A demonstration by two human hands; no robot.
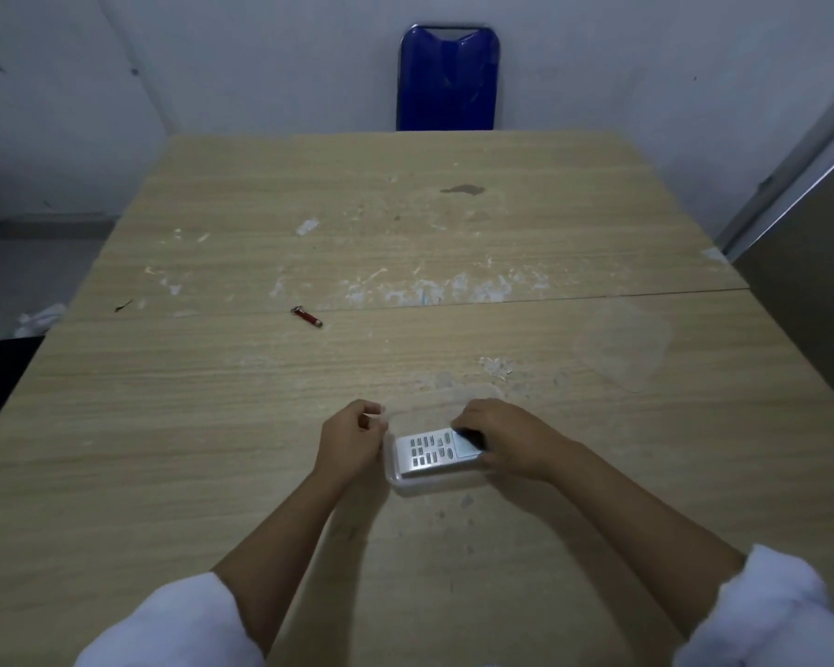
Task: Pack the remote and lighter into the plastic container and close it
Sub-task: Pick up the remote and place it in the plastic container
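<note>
A clear plastic container (417, 479) sits on the table near its front. A silver remote (429, 453) with grey buttons lies inside it, lengthwise left to right. My right hand (501, 438) grips the remote's right end, over the container. My left hand (352, 438) holds the container's left rim, fingers curled. A small red lighter (307, 316) lies on the table farther back and to the left, well away from both hands. The clear lid (624, 344) rests flat on the table to the right, hard to see against the wood.
The wooden table (213, 426) is scuffed with white marks and has a seam across its middle. A blue chair back (448, 79) stands beyond the far edge. A grey panel (810, 291) rises at the right side.
</note>
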